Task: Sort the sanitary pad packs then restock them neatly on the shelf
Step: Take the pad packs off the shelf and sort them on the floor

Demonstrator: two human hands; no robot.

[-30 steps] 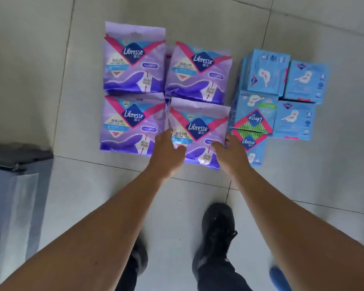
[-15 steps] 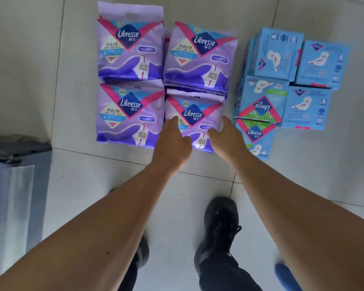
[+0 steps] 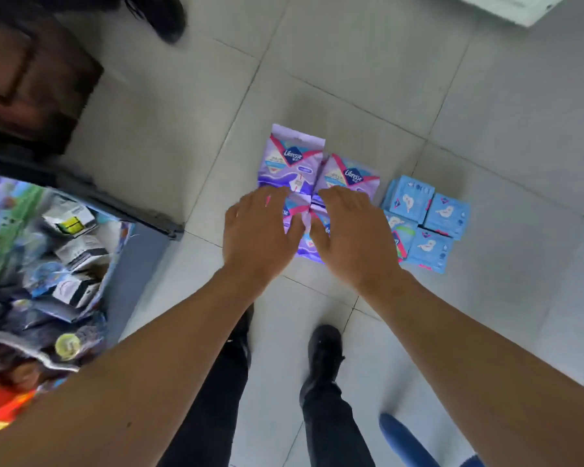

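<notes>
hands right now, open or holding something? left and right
Left hand: open, fingers spread above the purple packs, gripping nothing.
Right hand: open, likewise holding nothing.

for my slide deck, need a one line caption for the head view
Both hands, left hand and right hand, spread open above purple pad packs beside blue pad packs on tiled floor.

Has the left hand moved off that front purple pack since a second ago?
Yes. The left hand has shifted leftward relative to the purple packs, now open above the front-left pack rather than gripping the front-right one.
</notes>
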